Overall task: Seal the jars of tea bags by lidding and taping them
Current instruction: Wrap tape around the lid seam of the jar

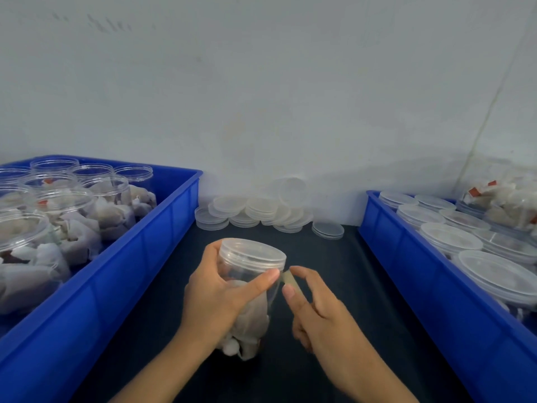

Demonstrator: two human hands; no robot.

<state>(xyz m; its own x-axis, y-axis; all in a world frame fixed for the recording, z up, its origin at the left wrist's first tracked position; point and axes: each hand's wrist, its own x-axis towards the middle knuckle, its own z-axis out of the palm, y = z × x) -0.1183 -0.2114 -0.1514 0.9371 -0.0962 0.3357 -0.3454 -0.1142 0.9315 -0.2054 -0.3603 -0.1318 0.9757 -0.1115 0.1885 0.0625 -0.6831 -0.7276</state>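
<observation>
Centrally in the head view, a clear jar (250,289) with its lid (252,251) already on stands on the dark table (334,263), tilted a little toward the right, with white tea bags (250,321) packed in its lower part. The left hand (215,298) grips the jar from the left side: the fingers curl round the wall behind, and the thumb lies across the front just under the lid's rim. The right hand (316,309) is just beside the jar on its right, pinching a short strip of pale tape (288,279) between thumb and forefinger; the strip's far end meets the jar near the tip of the left thumb, below the lid's edge. Whether it is already stuck down there is unclear.

To the left sits a blue bin (122,271) holding open jars (58,210) filled with tea bags, none of them lidded. To the right is a second blue bin (436,301) with closed jars (465,242) standing close together, their clear lids facing up. Against the white wall (261,82) behind the table lies a loose heap of spare lids (255,210), some stacked, some leaning, with one small stack (327,230) apart on the right.
</observation>
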